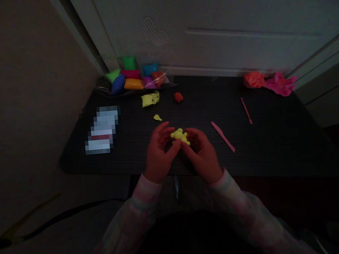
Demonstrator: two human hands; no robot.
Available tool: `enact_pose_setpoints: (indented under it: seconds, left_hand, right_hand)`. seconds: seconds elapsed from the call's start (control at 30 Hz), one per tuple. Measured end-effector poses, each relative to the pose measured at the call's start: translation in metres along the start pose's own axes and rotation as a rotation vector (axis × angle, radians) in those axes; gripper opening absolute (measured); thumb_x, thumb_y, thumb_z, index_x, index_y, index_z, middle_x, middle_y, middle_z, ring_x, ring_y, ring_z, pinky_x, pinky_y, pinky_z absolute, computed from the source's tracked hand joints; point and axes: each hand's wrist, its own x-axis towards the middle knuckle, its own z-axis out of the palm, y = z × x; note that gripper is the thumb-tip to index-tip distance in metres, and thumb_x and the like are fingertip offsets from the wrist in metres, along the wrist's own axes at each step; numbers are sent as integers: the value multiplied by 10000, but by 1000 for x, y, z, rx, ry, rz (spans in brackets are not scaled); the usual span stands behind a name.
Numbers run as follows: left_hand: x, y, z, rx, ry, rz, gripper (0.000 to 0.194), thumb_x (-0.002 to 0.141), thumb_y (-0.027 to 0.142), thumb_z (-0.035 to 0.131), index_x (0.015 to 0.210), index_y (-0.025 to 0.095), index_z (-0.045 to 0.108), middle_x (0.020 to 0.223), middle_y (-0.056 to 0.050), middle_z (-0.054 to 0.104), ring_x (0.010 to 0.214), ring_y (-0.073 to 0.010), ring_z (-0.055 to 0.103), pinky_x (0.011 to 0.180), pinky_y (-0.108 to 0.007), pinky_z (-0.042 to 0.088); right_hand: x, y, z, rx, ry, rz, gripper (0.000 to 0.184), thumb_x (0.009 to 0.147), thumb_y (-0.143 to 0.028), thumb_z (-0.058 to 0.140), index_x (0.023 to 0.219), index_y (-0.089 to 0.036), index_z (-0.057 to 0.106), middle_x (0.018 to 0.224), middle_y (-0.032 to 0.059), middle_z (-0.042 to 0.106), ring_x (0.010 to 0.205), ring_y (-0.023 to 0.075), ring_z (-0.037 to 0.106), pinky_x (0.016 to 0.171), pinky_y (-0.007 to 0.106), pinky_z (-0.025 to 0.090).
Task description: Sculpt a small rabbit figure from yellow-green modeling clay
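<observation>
Between my two hands, just above the front part of the dark table (186, 111), is a small yellow clay figure (179, 135) with rounded lumps like a head and limbs. My left hand (160, 153) grips it from the left, thumb against its lower side. From the right, my right hand (203, 151) pinches it too, with the thumb on its lower edge. Fingertips hide parts of the figure. Beyond my left hand lies a small scrap of yellow clay (157, 117). To the right of my right hand lies a pink plastic clay knife (223, 136).
A clear bag of colourful clay packets (133, 84) lies at the back left. In front of it are an opened yellow packet (150, 100) and a red-orange lump (178, 97). A blurred-out phone-like rectangle (102, 129), a thin pink tool (246, 110) and crumpled pink paper (281, 84) lie further out.
</observation>
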Motion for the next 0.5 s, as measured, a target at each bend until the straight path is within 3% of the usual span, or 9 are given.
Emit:
enact_pose_setpoints:
  seconds: [0.33, 0.5]
  left_hand:
    - [1, 1, -2, -20, 28, -50, 406, 673, 138, 608, 1049, 201, 470, 920, -15, 576, 902, -130, 573, 827, -291, 461]
    - [2, -3, -5, -14, 61, -61, 364, 693, 171, 600, 1037, 207, 487, 902, -14, 570, 884, -132, 567, 804, -296, 462]
  right_hand:
    - [2, 3, 2, 127, 32, 67, 310, 737, -226, 574, 1030, -209, 471, 1007, 58, 569, 910, 158, 584, 839, 339, 475]
    - [14, 1, -9, 130, 34, 130, 244, 708, -248, 598, 936, -204, 521, 973, 47, 603, 891, 168, 606, 843, 350, 484]
